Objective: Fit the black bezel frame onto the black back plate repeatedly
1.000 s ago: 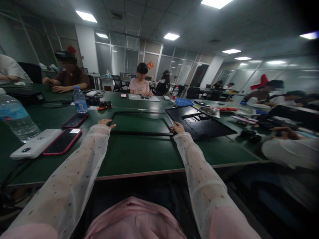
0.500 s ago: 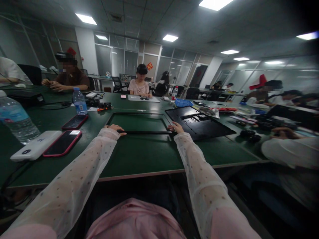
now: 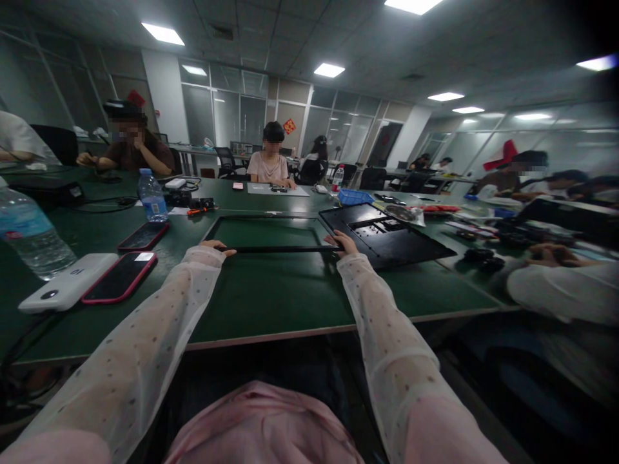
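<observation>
A thin black rectangular frame (image 3: pixel 280 249), like a screen bezel, is held by its two near corners over the green table (image 3: pixel 275 303). My left hand (image 3: pixel 218 247) grips the near left corner, fingers closed round the edge. At the near right corner my right hand (image 3: pixel 342 243) has its thumb and fingers on the frame. The table's green top shows through the frame's opening. Just right of my right hand lies a black panel (image 3: pixel 401 248) with cut-outs, its left part close to the frame; whether they touch I cannot tell.
To the left are a white power bank (image 3: pixel 68 283), a red-edged phone (image 3: pixel 120 277), a second phone (image 3: pixel 144 236) and water bottles (image 3: pixel 153 200). A blue basket (image 3: pixel 355 198) stands beyond the panel. One person (image 3: pixel 269 161) sits opposite; a co-worker's sleeve (image 3: pixel 556 287) is at right.
The frame's near edge has moved slightly away from me and up in the view, both hands with it. The person at far left has raised a hand to the face.
</observation>
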Tool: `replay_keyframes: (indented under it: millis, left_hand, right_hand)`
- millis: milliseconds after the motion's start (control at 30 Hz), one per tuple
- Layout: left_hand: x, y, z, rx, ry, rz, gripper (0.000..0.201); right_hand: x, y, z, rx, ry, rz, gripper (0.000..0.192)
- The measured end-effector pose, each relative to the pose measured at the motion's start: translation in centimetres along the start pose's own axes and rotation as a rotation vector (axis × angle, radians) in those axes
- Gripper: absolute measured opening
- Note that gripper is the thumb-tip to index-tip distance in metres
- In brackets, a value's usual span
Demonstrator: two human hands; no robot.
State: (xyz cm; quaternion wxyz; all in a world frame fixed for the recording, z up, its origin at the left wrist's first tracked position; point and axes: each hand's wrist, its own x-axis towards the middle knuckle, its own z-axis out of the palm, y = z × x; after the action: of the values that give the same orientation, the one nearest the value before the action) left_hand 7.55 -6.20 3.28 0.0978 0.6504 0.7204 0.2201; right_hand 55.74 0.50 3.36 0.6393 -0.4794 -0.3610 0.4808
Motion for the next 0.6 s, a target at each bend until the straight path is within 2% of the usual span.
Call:
replay_keyframes:
  millis: [100, 167, 400, 533, 600]
  left_hand:
    - [-1.0, 0.7, -0.5, -0.043, 0.048, -0.061, 0.048]
    - [-1.5, 1.1, -0.9, -0.08, 0.081, -0.062, 0.046]
    - [-1.2, 0.4, -1.0, -0.227, 0.167, -0.073, 0.038]
    - [-1.2, 0.2, -1.1, -0.327, 0.188, -0.104, 0.035]
    - [-1.4, 0.2, -1.4, -0.383, 0.19, -0.114, 0.034]
  right_hand:
    - [0.2, -0.2, -0.2, 0.005, 0.013, -0.026, 0.031]
    - [0.4, -0.5, -0.6, -0.075, 0.034, -0.057, 0.03]
    - [0.5, -1.5, -3.3, -0.742, 0.246, -0.423, 0.051]
    - [-0.8, -2.2, -4.4, -1.005, 0.456, -0.431, 0.064]
    - [-1.6, -2.4, -4.0, -1.077, 0.429, -0.465, 0.074]
